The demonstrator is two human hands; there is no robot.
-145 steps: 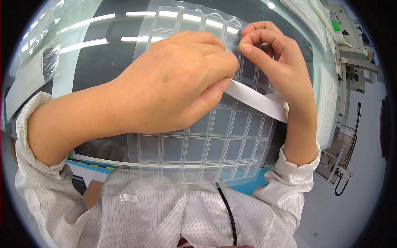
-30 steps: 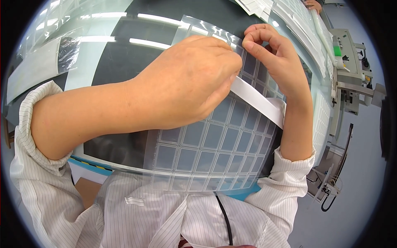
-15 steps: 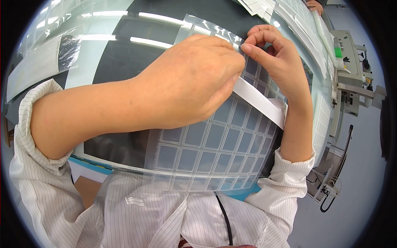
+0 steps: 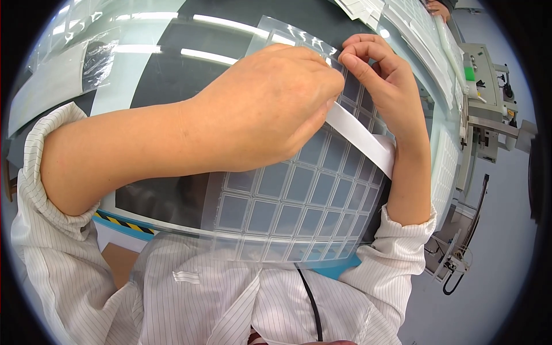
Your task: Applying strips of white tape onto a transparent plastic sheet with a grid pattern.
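Observation:
A clear plastic sheet (image 4: 287,218) marked into a grid of rounded rectangles lies over the dark mat and hangs past the table's front edge. My left hand (image 4: 276,103) is closed above its upper part, with a white strip (image 4: 359,135) coming out from under the fingers. That strip runs down toward my right wrist, where its end curls. At the sheet's far right edge, my right hand (image 4: 388,75) has thumb and index finger drawn together in a pinch. What lies between those fingertips is too small to make out. The left fingertips are hidden behind the hand.
A dark mat (image 4: 167,86) covers part of the glass-topped table. Clear film (image 4: 100,63) and a white sheet (image 4: 49,92) lie at the left. White strips (image 4: 362,8) sit at the far side, near another person's hand (image 4: 440,10). Grey equipment (image 4: 489,75) stands at the right.
Both hands stay close together at the sheet's far edge, with only a slight shift. The sheet and white strip have moved very little. A striped yellow-black edge now shows below my left forearm.

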